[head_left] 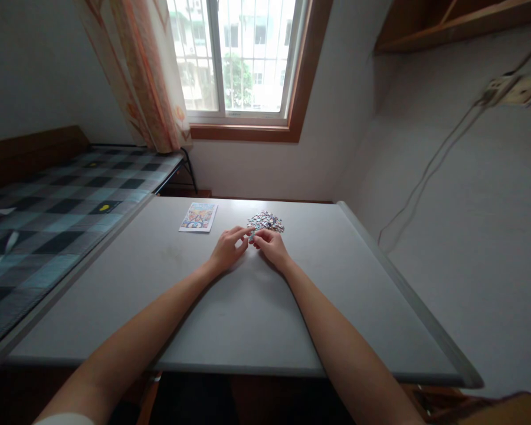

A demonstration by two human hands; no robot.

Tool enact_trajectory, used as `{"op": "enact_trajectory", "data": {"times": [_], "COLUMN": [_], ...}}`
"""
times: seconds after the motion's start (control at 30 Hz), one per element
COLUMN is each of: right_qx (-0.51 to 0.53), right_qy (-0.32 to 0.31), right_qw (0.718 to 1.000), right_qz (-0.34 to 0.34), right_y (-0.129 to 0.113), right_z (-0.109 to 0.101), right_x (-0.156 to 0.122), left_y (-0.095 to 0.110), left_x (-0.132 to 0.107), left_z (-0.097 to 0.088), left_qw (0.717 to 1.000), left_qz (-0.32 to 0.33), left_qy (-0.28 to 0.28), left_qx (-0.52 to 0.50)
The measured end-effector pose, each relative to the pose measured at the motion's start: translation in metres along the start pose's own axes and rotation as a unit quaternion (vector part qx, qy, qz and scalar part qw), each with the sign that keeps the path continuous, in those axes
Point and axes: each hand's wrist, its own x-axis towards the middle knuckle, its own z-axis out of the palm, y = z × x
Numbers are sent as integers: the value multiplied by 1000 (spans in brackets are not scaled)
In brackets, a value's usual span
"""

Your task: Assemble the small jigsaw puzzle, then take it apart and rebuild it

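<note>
From between your left hand (228, 250) and right hand (272, 247), the pile of jigsaw pieces (269, 221) blocks you at twelve to one o'clock, the printed picture sheet (198, 217) at ten. You can pass between those two at eleven, across bare tabletop (343, 277) at three or nine, or between your forearms (334, 319) at six.

Washed-out glare at the window (252, 59); dim surroundings; stretched edges.

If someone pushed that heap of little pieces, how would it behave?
The heap would probably scatter, since its pieces look loose. They'd likely slide over the smooth-looking table rather than roll, as they appear flat. Each looks small, so presumably light.
</note>
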Motion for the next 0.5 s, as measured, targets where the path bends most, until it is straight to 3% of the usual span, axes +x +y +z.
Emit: {"op": "enact_trajectory", "data": {"times": [0.5], "right_qx": [34], "right_qy": [34], "right_qw": [999], "right_qz": [11], "right_y": [1], "right_z": [1], "right_x": [2], "left_y": [1], "left_x": [-1], "left_z": [-2], "left_qw": [1000], "left_qz": [-6], "left_qy": [14], "left_qx": [19]}}
